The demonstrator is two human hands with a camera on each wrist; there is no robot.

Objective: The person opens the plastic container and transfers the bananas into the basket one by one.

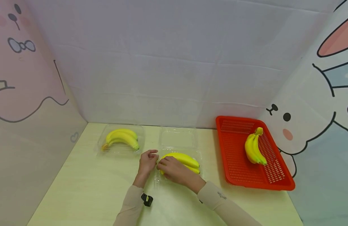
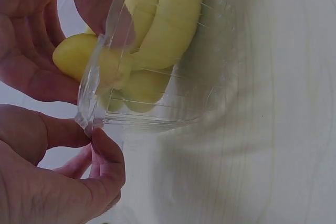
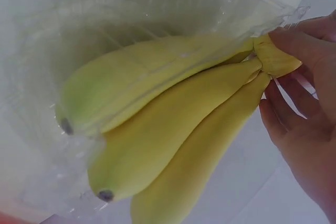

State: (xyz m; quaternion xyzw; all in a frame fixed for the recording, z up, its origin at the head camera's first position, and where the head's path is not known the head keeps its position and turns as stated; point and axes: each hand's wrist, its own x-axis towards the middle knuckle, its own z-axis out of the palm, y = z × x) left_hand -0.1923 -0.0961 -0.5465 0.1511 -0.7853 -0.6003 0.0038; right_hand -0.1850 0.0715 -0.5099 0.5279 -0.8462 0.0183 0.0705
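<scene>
In the head view, a bunch of yellow bananas (image 1: 188,160) lies in a clear plastic clamshell box, whose lid (image 1: 178,138) is folded back towards the wall. My right hand (image 1: 174,171) reaches over the bunch's left end; in the right wrist view its fingers hold the stem (image 3: 278,59), and the bananas (image 3: 173,129) fan out with greenish, dark-tipped ends. At the box's left corner is my left hand (image 1: 147,162). The left wrist view shows its thumb and forefinger pinching the rim (image 2: 89,103) of the clear box.
To the left, another banana bunch (image 1: 123,137) sits inside a second clear box (image 1: 141,133). A red perforated basket (image 1: 229,150) stands at the right with a further bunch (image 1: 254,147) in it. Cloth-covered walls (image 1: 174,78) rise behind and on both sides of the table.
</scene>
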